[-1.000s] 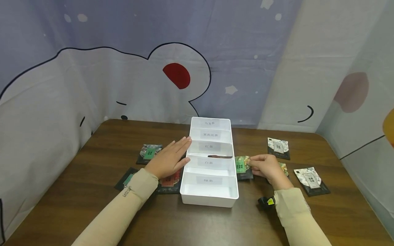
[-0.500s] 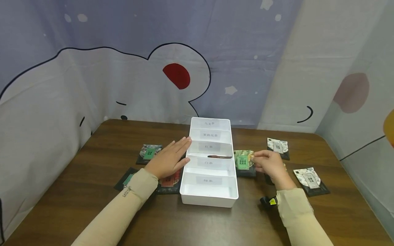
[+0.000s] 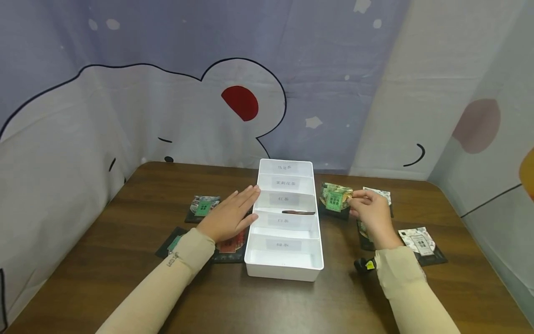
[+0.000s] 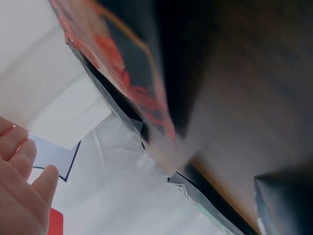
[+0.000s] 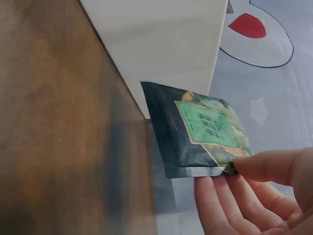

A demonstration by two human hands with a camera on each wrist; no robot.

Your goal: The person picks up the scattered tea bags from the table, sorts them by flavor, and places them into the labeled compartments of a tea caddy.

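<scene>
Beside the white tray (image 3: 317, 222), right hand (image 3: 371, 213) pinches green-label tea packet (image 3: 334, 200) by one corner w/ fingertips, left hand (image 3: 229, 215) flat vs tray wall — thin pinch, packet could slip.

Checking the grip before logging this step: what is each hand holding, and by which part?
The right hand pinches the green-labelled tea packet by one corner. The left hand holds nothing, lying flat against the white tray.

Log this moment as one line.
right hand: pinches green-label packet, lifted | left hand: flat against white tray | packets on table
</scene>
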